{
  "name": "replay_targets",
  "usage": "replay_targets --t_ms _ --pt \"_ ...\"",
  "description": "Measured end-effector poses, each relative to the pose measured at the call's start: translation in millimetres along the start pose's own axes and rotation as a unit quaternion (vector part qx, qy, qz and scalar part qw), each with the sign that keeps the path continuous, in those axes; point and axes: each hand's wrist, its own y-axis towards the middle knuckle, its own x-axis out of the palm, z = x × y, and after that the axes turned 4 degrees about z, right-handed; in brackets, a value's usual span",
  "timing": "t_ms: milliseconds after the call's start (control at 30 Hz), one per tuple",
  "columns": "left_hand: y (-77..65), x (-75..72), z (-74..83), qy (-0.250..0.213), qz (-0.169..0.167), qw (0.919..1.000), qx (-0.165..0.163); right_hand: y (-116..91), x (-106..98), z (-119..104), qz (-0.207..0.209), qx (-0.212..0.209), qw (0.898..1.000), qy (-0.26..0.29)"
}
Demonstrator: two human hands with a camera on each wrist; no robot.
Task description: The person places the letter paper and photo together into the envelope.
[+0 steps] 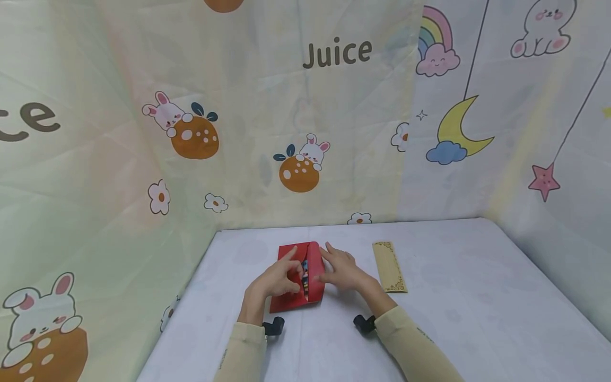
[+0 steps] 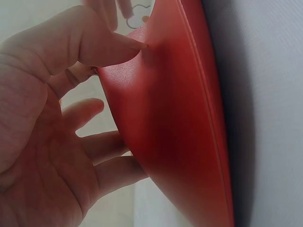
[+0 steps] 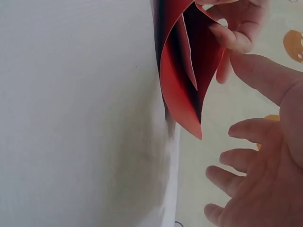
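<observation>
A red paper envelope (image 1: 315, 278) lies on the white table, its mouth held apart, and a strip of colourful print (image 1: 305, 271) shows in the gap. My left hand (image 1: 279, 277) pinches the envelope's edge at that mouth; in the left wrist view the thumb (image 2: 111, 49) presses the red outer face while other fingers reach behind it. Beside the flap, my right hand (image 1: 345, 269) has its fingers spread, tips right at the red edge. Seen from the right wrist, the envelope (image 3: 182, 101) gapes with a thin sheet (image 3: 187, 54) inside.
A gold card (image 1: 390, 267) with ornate ends lies flat on the table (image 1: 458, 297), right of my right hand. Printed cloth walls (image 1: 258, 116) stand behind the table and along its sides.
</observation>
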Motion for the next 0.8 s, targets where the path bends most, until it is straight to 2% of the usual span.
replay_targets --t_ms 200,567,800 --pt "-1.7 -0.7 2.2 -0.012 0.003 0.9999 0.004 -2.7 -6.0 -0.2 0.014 -0.004 1.000 -0.024" --pt "-3.1 -0.7 3.4 -0.021 0.003 0.9998 0.001 -3.2 -15.1 6.3 0.038 0.026 0.998 -0.039" --pt "-3.2 -0.6 2.8 -0.026 0.003 0.9997 0.003 -3.8 -17.2 13.3 0.061 0.035 0.993 -0.091"
